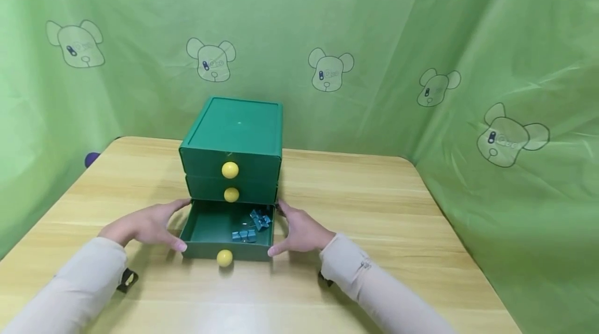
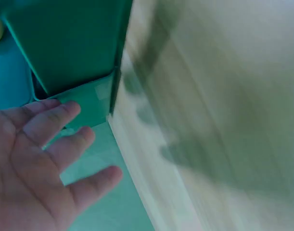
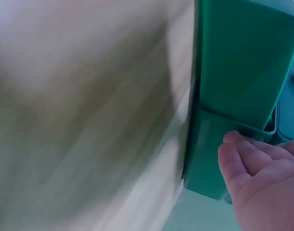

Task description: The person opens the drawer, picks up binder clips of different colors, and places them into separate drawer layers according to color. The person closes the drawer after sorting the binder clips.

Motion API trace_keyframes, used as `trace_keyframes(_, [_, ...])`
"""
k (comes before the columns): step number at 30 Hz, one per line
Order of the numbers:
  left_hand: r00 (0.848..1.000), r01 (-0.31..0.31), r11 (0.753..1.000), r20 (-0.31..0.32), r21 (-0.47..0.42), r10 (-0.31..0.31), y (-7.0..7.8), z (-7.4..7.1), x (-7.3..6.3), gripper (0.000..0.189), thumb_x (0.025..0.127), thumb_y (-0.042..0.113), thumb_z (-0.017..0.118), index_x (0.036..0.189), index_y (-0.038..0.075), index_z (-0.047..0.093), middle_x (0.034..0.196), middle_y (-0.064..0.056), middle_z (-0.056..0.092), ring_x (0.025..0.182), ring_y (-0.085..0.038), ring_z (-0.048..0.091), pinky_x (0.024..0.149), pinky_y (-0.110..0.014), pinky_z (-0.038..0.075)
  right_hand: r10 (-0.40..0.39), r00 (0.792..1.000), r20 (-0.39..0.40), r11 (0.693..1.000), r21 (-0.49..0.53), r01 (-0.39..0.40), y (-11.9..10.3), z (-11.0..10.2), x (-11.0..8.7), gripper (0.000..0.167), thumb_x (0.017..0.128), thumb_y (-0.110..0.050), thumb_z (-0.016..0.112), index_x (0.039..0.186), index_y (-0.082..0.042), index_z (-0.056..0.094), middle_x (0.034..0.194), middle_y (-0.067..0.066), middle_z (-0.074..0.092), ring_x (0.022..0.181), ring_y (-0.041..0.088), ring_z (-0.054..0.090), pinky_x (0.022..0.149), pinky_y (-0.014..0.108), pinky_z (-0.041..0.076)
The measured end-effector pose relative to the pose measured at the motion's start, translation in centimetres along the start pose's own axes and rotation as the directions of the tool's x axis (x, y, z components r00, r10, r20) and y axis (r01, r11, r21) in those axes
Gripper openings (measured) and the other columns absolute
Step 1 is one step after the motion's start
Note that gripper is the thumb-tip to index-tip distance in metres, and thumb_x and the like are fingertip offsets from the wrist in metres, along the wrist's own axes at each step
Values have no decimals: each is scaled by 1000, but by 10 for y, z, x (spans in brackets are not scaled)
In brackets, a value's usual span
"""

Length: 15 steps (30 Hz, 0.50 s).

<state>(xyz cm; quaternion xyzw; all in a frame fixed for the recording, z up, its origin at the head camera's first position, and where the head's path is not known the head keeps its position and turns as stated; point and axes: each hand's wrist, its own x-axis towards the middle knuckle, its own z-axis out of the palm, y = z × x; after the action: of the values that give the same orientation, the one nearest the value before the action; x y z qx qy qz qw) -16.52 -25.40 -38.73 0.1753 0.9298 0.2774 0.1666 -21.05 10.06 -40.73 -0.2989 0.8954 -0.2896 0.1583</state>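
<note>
A green cabinet (image 1: 234, 126) with three stacked drawers and round yellow knobs stands on the table. Its bottom drawer (image 1: 208, 225) is pulled out, and small shiny blue pieces that look like binder clips (image 1: 244, 236) lie in its right part. My left hand (image 1: 152, 223) is at the drawer's left side, fingers spread in the left wrist view, thumb at the front corner. Over on the right side, my right hand (image 1: 299, 227) has its thumb by the front corner. Its extended fingers (image 3: 233, 161) lie along the cabinet's side in the right wrist view.
The wooden table (image 1: 374, 219) extends to both sides and in front of the cabinet. A green curtain (image 1: 290, 22) with bear drawings hangs behind and at the sides. A purple round thing (image 1: 91, 159) shows beyond the table's left edge.
</note>
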Motion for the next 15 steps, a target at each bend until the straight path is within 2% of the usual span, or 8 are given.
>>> trace_keyframes(4, [999, 3, 1000, -44, 24, -2, 4, -5, 5, 106, 72, 48, 81, 143, -13, 31, 144, -34, 36, 131, -52, 33, 104, -63, 29, 25, 999, -29, 999, 39, -24, 2, -4, 6, 117, 66, -42, 87, 150, 5, 21, 144, 17, 46, 130, 29, 46, 107, 40, 37])
trace_keyframes(8, [994, -18, 999, -109, 32, 21, 3, -6, 15, 86, 78, 43, 78, 130, -17, 45, 131, -33, 51, 123, -49, 45, 101, -59, 36, 39, 995, -87, 996, 79, -32, 4, -8, 13, 89, 72, -36, 85, 139, 6, 44, 130, 16, 59, 118, 30, 57, 99, 41, 45])
trace_keyframes(10, [986, -20, 998, -166, 58, 30, 3, -6, 21, 71, 81, 40, 77, 119, -16, 55, 116, -29, 62, 112, -46, 55, 95, -56, 43, 35, 991, -131, 996, 92, -23, 5, -9, 17, 71, 77, -32, 83, 130, 6, 54, 120, 15, 64, 109, 28, 62, 94, 40, 48])
trace_keyframes(12, [973, -17, 996, -229, 85, 36, 2, -5, 25, 51, 82, 35, 76, 104, -10, 64, 99, -20, 69, 95, -37, 64, 85, -50, 50, 42, 983, -179, 993, 113, -22, 4, -8, 21, 54, 80, -27, 81, 120, 5, 61, 110, 13, 68, 101, 25, 65, 89, 38, 51])
trace_keyframes(15, [951, 1, 993, -306, 120, 36, 2, -3, 29, 27, 84, 27, 75, 77, 3, 64, 72, -2, 64, 68, -20, 59, 64, -38, 49, 31, 968, -249, 995, 100, -6, 4, -6, 27, 34, 83, -21, 78, 105, 3, 68, 94, 8, 71, 85, 17, 68, 79, 32, 54])
